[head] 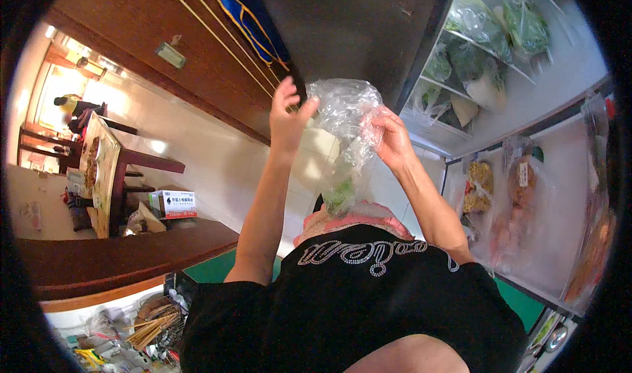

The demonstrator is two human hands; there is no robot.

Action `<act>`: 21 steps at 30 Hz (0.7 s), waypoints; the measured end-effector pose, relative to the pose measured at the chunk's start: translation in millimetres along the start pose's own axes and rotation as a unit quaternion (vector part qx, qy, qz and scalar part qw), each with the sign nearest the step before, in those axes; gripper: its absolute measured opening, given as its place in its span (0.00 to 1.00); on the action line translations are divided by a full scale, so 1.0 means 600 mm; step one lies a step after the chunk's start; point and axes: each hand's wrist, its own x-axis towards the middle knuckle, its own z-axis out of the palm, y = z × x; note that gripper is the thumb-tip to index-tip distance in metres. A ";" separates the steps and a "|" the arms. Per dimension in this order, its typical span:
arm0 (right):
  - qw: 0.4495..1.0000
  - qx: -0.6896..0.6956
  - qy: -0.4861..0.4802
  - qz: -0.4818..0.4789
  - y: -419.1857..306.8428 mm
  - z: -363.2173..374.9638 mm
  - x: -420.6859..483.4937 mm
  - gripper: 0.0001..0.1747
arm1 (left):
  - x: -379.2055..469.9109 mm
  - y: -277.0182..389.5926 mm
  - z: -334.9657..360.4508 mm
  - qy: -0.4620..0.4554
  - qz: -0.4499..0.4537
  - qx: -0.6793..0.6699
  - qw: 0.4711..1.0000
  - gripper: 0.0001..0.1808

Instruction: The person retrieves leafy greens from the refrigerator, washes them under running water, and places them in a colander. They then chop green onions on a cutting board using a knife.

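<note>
A clear plastic bag point(345, 96) hangs in front of my chest, with green leafy vegetables point(341, 193) showing in its lower end. My right hand point(390, 135) grips the crumpled side of the bag between thumb and fingers. Just left of the bag's top, my left hand point(292, 111) is raised with its fingers apart; the thumb is close to the plastic, and whether it touches cannot be told.
An open refrigerator has bagged greens point(526, 25) on its shelves, and its door holds bagged food point(478, 185). A dark brown wooden doorframe point(197, 72) stands to the left. Beyond are a long table point(109, 175), a printed carton point(178, 204) and a distant person point(74, 107).
</note>
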 end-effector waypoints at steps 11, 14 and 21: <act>0.994 -0.110 0.000 -0.005 -0.016 -0.028 0.020 0.10 | -0.004 -0.035 -0.054 -0.160 -0.203 -0.238 0.936 0.13; 0.976 -0.191 0.108 -0.009 -0.039 -0.058 0.021 0.10 | 0.000 -0.046 -0.063 -0.096 -0.238 -0.391 0.884 0.11; 0.803 -0.533 0.165 -0.210 -0.036 -0.043 0.002 0.13 | 0.010 -0.083 -0.031 -0.027 -0.233 -0.419 0.877 0.04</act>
